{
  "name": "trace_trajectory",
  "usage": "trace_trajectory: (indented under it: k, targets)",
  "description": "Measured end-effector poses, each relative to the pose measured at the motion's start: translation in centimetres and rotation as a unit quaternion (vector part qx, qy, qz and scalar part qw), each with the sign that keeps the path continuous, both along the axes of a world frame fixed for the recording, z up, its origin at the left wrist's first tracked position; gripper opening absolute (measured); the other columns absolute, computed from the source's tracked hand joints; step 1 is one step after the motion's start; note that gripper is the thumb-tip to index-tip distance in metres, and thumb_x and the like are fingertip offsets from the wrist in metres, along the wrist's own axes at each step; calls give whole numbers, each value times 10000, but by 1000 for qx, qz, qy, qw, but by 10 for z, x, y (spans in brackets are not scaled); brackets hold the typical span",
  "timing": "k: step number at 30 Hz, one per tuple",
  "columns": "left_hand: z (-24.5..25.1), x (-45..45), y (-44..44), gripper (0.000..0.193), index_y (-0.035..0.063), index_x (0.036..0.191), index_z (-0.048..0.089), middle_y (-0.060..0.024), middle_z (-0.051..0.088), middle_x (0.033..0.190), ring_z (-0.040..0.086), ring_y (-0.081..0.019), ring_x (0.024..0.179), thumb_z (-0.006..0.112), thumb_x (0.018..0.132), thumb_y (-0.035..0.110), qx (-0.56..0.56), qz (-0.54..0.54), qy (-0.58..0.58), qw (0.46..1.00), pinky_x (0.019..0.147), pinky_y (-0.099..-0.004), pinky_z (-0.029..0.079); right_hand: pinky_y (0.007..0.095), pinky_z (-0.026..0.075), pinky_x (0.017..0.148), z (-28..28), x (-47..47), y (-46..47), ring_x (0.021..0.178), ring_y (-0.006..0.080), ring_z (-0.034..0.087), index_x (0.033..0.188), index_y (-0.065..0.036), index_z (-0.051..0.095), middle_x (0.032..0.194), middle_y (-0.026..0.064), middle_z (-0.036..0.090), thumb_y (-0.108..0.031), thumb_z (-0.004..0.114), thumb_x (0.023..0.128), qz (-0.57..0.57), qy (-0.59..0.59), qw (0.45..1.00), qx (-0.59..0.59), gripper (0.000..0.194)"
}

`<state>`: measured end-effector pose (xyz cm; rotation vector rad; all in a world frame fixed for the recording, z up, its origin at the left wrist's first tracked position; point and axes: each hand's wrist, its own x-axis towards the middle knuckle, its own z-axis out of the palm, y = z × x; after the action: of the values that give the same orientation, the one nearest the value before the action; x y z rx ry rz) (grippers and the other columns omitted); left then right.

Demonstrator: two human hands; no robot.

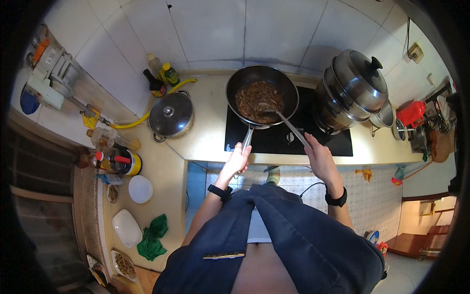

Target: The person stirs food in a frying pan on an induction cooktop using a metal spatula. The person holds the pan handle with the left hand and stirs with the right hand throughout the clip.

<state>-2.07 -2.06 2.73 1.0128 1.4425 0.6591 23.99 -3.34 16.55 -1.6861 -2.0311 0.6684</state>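
A dark frying pan point(264, 73) sits on the left burner of the black glass gas hob point(264, 141). Brown food in thin strips point(259, 96) covers its bottom. My left hand point(238, 160) is wrapped around the pan's metal handle point(248, 136), which points toward me. In my right hand point(323, 160) is the long metal handle of a spatula point(293, 128). The spatula's head rests among the food at the pan's near side and is partly hidden there. Both wrists wear dark bands.
A tall steamer pot point(350, 90) occupies the right burner. Left of the hob stands a lidded pot point(171, 114), with sauce bottles point(156, 82) and a yellow gas hose point(132, 124) close by. The left counter holds white plates point(141, 189), a green plastic bag point(152, 239) and an oil bottle point(121, 163).
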Motion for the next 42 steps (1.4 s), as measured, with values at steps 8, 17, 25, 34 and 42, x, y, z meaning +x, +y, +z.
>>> trace_trajectory:
  k: [8,17,25,34,42]
  targets:
    - [-2,1,1,409,28,1207,375,4,465,541,445,-84,394,471,991,363,-2,8,15,1000,344,-241,373,534,495,673,-69,-32,29,738,456,618,1213,-36,443,753,263,623,-79,474,888,7,-145,988,43,329]
    - [1,1,-1,385,41,1186,387,4,468,532,453,-92,390,479,988,358,15,10,18,1000,345,-243,366,518,492,749,-113,-22,95,905,457,613,1186,-29,502,934,281,644,-125,474,935,-71,56,995,50,270]
    - [-1,1,1,339,47,1128,409,-3,473,544,456,-89,392,467,992,352,4,4,9,1000,332,-238,368,379,469,554,-131,1,152,618,250,590,1206,-6,469,777,156,600,-176,428,988,-217,254,940,-74,280]
    - [-4,2,2,313,51,1055,421,-6,471,529,452,-96,383,471,989,353,9,11,20,1000,341,-244,378,369,464,589,-119,-41,196,695,285,590,1230,-30,491,872,136,610,-150,477,966,14,174,984,-41,290]
    - [2,2,0,313,62,1077,409,2,468,552,458,-86,406,466,992,358,-3,6,17,1000,346,-238,374,432,517,792,-31,7,108,936,356,630,1222,-123,563,1040,172,657,-69,599,851,184,-85,974,99,377]
